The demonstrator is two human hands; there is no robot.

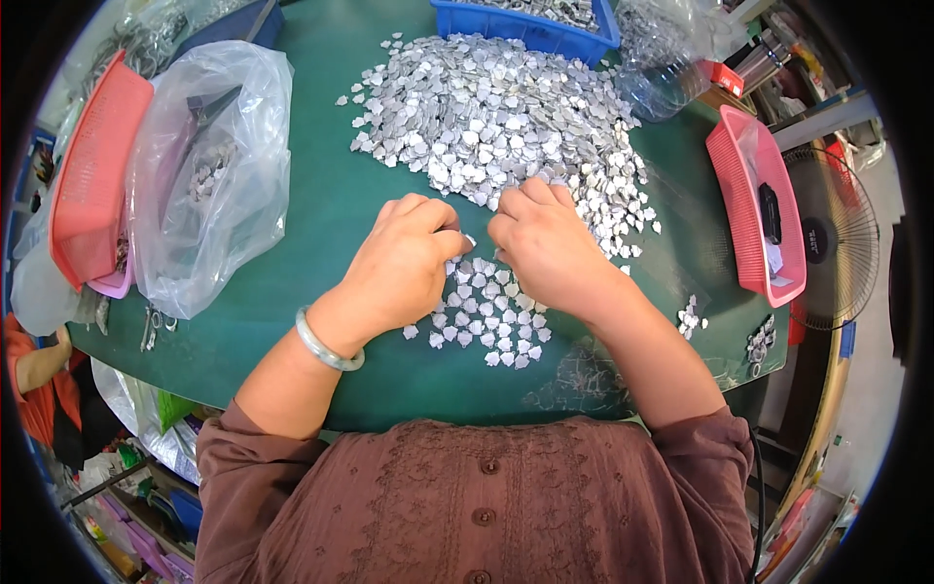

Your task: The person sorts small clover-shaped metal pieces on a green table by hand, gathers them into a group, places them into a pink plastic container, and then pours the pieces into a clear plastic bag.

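Observation:
A wide heap of small silver leaf-shaped pieces (506,117) covers the far middle of the green table. My left hand (401,258), with a pale bangle at its wrist, is closed, and a small silver piece (470,240) shows at its thumb and fingertip. Just to its right, my right hand (547,238) curls down at the heap's near edge. Its fingers are bent together, and whatever they grip is hidden beneath them. Nearer me, below both hands, a loose single layer of the same silver pieces (491,316) lies spread out.
A blue bin (530,31) of more pieces stands behind the heap. On the left are a clear plastic bag (255,175) and a coral basket (97,175). At right, a pink basket (744,209) stands before a fan (842,234). Another person's arm (44,360) shows at far left.

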